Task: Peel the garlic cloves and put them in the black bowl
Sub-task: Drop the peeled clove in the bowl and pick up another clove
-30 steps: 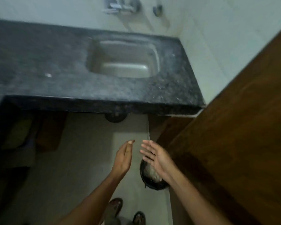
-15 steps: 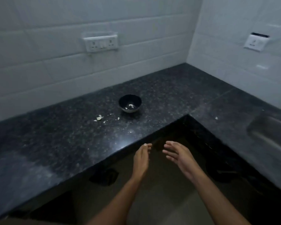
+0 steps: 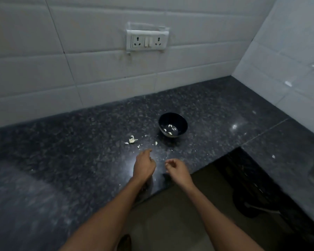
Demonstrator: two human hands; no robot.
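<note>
garlic cloves [image 3: 169, 129] dim inside black bowl [image 3: 173, 125]

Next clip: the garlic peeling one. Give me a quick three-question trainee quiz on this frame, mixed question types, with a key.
1. True or false: the bowl is empty.
2. The garlic bits on the counter lie on which side of the bowl? A left, B right, C behind.
3. Fill in: the left hand and right hand hold ____.

Key: 1 false, pale pieces lie inside. 2 A. 3 nothing visible; the fingers are loosely curled.
</note>
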